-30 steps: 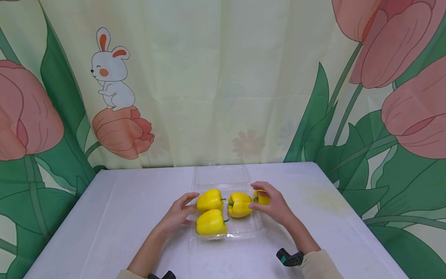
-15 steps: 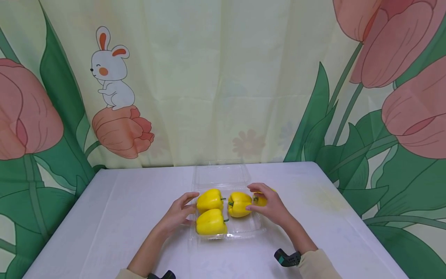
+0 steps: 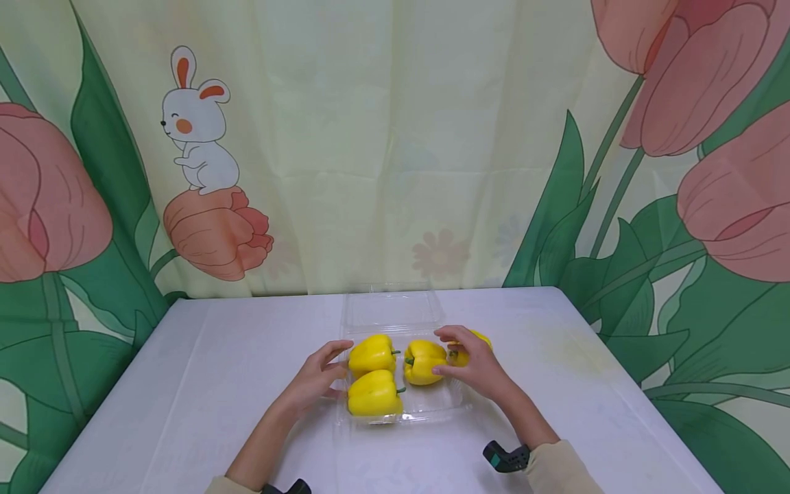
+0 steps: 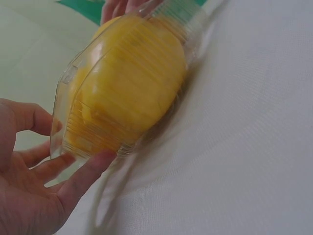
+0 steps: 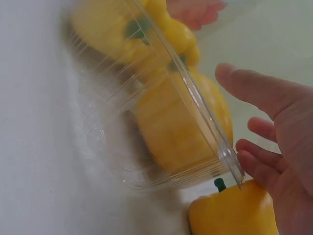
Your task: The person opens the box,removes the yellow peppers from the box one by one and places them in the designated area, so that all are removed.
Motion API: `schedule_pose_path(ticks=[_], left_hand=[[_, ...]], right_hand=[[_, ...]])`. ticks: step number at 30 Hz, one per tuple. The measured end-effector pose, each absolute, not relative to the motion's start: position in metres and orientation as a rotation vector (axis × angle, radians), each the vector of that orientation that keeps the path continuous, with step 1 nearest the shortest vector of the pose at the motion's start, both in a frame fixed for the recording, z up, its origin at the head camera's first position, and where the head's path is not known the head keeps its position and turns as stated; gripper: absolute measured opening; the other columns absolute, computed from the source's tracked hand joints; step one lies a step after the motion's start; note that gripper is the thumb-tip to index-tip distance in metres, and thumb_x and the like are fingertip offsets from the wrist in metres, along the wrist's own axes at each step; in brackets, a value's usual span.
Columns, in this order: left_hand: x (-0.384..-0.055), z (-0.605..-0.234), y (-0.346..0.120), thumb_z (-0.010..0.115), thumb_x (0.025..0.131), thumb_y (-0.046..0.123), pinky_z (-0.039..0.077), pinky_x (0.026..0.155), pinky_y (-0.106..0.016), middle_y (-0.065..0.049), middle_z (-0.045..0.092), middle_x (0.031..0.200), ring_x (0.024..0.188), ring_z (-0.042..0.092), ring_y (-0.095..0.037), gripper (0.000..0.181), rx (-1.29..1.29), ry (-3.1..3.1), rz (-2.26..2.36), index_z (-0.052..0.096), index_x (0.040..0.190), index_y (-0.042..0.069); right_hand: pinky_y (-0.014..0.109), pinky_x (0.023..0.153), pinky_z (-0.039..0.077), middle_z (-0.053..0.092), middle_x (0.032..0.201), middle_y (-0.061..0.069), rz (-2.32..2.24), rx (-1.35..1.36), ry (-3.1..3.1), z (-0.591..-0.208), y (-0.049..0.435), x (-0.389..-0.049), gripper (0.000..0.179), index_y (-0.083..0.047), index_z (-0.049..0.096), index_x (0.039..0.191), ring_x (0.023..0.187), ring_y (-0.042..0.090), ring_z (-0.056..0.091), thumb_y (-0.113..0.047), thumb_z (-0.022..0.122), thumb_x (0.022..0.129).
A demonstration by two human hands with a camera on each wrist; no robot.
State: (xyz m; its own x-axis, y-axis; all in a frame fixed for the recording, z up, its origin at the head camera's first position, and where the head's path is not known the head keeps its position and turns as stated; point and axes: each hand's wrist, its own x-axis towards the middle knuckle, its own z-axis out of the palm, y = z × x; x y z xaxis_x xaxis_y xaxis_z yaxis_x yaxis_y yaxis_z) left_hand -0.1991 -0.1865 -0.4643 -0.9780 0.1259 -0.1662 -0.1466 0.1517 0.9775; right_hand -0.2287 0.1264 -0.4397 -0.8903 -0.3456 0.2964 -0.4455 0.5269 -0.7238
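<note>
"What lies closest to the camera?"

"A dark wrist device (image 3: 507, 457) by a beige sleeve (image 3: 564, 470), above a white-clothed table (image 3: 204, 398)."

"And the hands?"

"The left hand (image 3: 317, 376) rests against a clear plastic container (image 3: 441, 415), fingers spread and touching its side, likely to steady so light a box. The right hand (image 3: 478, 367) is poised at the opposite rim, thumb well apart from loosely bent fingers, pinching nothing visible; whether a fingertip meets the plastic, one cannot tell."

"Where are the peppers?"

"Three yellow ones inside: a near pepper (image 3: 373, 394) and a far pepper (image 3: 370, 353) at left, stems rightward; a third pepper (image 3: 424, 363) at right, stem facing them, an arrangement that seems to save room. A fourth pepper (image 5: 227, 213) lies outside, just beyond the right rim, partly behind the hand."

"Farther back?"

"The lid (image 3: 391, 309), folded away, leaving the top uncovered; then a tulip-and-rabbit curtain (image 3: 327, 137)."
</note>
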Motion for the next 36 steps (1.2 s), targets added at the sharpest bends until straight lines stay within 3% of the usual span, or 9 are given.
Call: schedule_pose_path(ticks=[6,13,28,36], left_hand=[[-0.199,-0.464,-0.186,0.054,0.089,0.007,0.060,0.076,-0.044,-0.010,0.036,0.155,0.125,0.052,-0.034,0.050,-0.017,2.207,1.930,0.048,0.138,0.015],[-0.199,-0.462,-0.186,0.054,0.089,0.006,0.060,0.076,-0.044,-0.011,0.036,0.155,0.128,0.050,-0.037,0.050,-0.008,2.210,1.930,0.048,0.138,0.014],[-0.198,-0.464,-0.187,0.055,0.089,0.008,0.060,0.076,-0.046,-0.010,0.036,0.155,0.130,0.049,-0.038,0.050,-0.014,2.217,1.929,0.048,0.137,0.016],[-0.199,-0.464,-0.188,0.055,0.089,0.007,0.060,0.076,-0.045,-0.011,0.035,0.156,0.130,0.048,-0.039,0.050,-0.003,2.209,1.930,0.048,0.138,0.015]], right_hand=[[0.045,0.098,0.051,0.059,0.129,0.006,1.267,0.692,-2.686,-0.439,0.123,-0.229,0.061,-0.010,0.058,0.127,0.116,0.029,0.058,-0.021,0.084,0.073],[0.041,0.095,0.053,0.061,0.127,0.000,1.150,0.716,-2.738,-0.439,0.121,-0.230,0.061,-0.014,0.059,0.126,0.115,0.026,0.059,-0.030,0.084,0.073],[0.044,0.099,0.051,0.061,0.127,-0.002,1.145,0.697,-2.783,-0.438,0.114,-0.229,0.062,-0.016,0.058,0.127,0.117,0.021,0.057,-0.027,0.085,0.072],[0.045,0.101,0.050,0.058,0.132,-0.002,1.049,0.669,-2.863,-0.437,0.109,-0.229,0.061,-0.023,0.059,0.126,0.119,0.020,0.055,-0.024,0.086,0.071]])
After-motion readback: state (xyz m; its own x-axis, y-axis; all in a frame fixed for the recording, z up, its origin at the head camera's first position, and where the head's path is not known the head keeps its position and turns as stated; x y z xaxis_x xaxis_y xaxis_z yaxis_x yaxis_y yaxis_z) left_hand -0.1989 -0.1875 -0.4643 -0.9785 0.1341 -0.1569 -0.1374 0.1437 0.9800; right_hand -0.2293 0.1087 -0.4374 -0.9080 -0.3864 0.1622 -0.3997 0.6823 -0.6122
